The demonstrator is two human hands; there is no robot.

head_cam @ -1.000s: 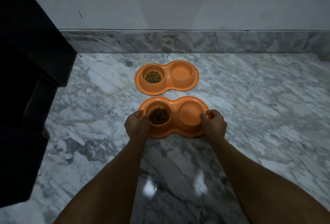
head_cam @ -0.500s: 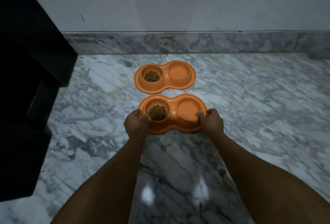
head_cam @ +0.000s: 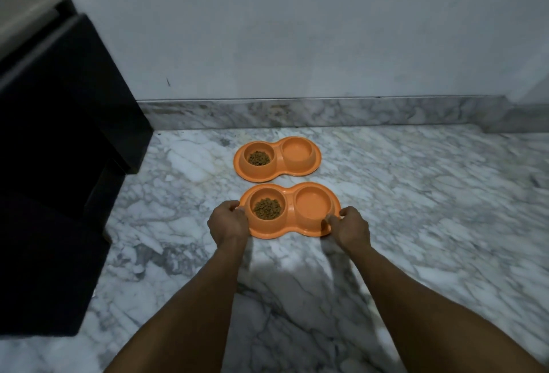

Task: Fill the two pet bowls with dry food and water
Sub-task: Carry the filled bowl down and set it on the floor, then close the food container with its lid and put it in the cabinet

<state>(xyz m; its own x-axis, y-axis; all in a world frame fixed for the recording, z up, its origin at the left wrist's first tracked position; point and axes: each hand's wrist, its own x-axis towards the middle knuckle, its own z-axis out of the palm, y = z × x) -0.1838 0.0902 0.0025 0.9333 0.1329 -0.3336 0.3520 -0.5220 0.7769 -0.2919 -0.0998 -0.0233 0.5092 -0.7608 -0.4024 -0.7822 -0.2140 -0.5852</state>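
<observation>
Now: near bowl (head_cam: pixel 289 210) on floor (head_cam: pixel 416 224), just before far bowl (head_cam: pixel 277 159). Left hand (head_cam: pixel 228 224), right hand (head_cam: pixel 350 227) closed on its end rims. Kibble (head_cam: pixel 267 208) left well; right well looks water-filled. Risk: jerky release or tilt slops water, scatters kibble.

A plain pale wall (head_cam: pixel 297 30) is seen at the back. Below the wall, a marble strip (head_cam: pixel 326 112) is laid along a white and grey marble floor (head_cam: pixel 430 209). Left of the wall, dark furniture (head_cam: pixel 59 164) is placed. The light is dim.
</observation>
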